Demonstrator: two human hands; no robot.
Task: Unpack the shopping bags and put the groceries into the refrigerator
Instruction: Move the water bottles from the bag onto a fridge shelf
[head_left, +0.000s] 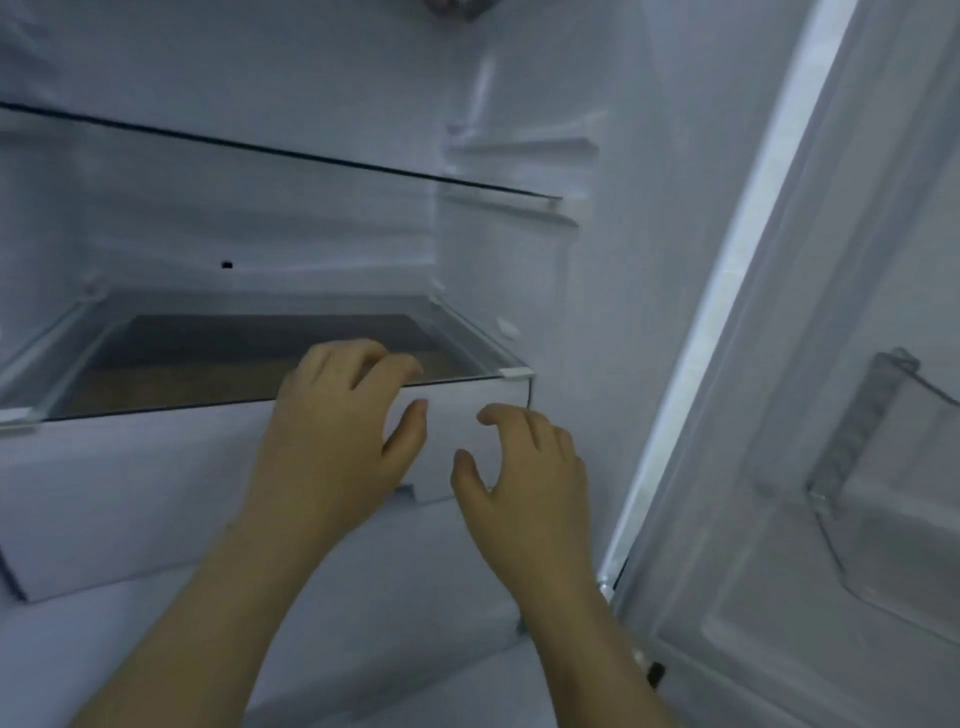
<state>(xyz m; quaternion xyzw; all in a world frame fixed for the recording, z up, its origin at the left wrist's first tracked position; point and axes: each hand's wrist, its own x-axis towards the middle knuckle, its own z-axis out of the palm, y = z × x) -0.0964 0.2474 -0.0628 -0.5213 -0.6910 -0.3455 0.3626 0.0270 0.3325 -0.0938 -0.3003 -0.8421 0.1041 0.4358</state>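
Refrigerator interior (311, 78), left hand (332, 421) at glass shelf (208, 364)

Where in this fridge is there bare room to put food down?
The upper glass shelf is bare from wall to wall. The lower glass shelf is bare behind the left hand, which rests at its front edge. The door bin looks empty. It is crowded only at the drawer front, where the right hand hovers.

Left hand (332, 415) and right hand (524, 467) outstretched, fingers loosely curled
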